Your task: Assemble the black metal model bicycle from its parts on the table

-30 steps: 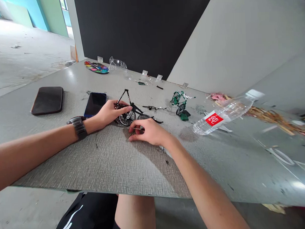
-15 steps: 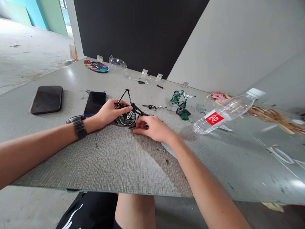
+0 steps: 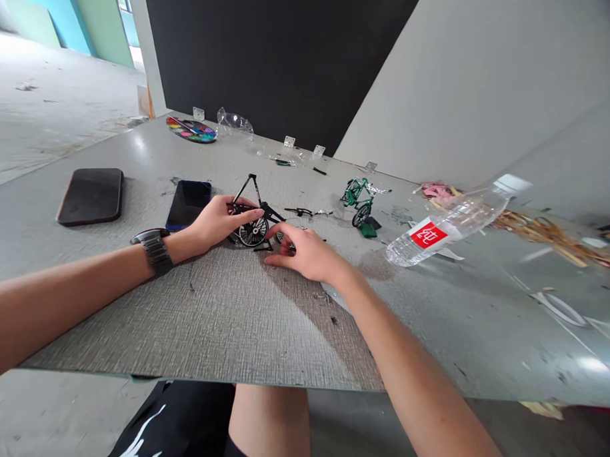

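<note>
A black model bicycle (image 3: pixel 267 213) with a spoked wheel stands on the table. Its frame is pinched between the thumb and fingers of my left hand (image 3: pixel 219 221), which wears a dark watch. At the bicycle's lower right is my right hand (image 3: pixel 306 250), its index finger and thumb parted around the low part of the model. A second wheel shows partly behind those fingers; I cannot tell whether they touch it. Just beyond lies a small black handlebar piece (image 3: pixel 299 212). A green model bicycle (image 3: pixel 359 200) stands further right, beside a small green block (image 3: pixel 368 230).
Two phones, one black (image 3: pixel 90 196) and one dark blue (image 3: pixel 189 202), lie at the left. A paint palette (image 3: pixel 191 130) and clear plastic packaging (image 3: pixel 234 124) sit at the back. To the right, a clear bottle (image 3: pixel 449 223) lies near dried straw (image 3: pixel 540 228). Tiny scraps dot the tabletop (image 3: pixel 188 326).
My right index finger has straightened and lifted away from the thumb, showing part of the second wheel. My left hand keeps its hold on the black model bicycle.
</note>
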Demonstrator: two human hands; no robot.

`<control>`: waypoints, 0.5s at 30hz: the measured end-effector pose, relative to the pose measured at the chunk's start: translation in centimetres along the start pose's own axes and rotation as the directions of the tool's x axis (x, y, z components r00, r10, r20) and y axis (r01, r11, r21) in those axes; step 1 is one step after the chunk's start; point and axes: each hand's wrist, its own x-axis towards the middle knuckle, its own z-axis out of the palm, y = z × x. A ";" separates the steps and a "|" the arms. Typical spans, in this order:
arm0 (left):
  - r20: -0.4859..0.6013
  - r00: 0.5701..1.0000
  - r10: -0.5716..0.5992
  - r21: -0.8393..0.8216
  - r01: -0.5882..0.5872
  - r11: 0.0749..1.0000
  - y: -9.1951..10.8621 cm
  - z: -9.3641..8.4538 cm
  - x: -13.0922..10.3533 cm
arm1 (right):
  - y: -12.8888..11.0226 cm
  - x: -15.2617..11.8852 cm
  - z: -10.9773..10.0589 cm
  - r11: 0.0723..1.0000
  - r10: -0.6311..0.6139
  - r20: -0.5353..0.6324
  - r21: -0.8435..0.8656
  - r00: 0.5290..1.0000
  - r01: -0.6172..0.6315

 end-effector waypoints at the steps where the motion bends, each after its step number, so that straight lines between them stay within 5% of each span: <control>1: -0.004 1.000 -0.004 0.003 0.004 1.000 0.0 0.0 0.0 | 0.0 0.0 0.0 1.000 -0.002 -0.002 -0.003 1.000 0.002; 15: 0.024 0.999 0.033 0.055 -0.034 0.998 0.1 0.0 0.0 | -0.3 0.1 -0.1 0.999 -0.002 0.007 -0.048 1.000 0.002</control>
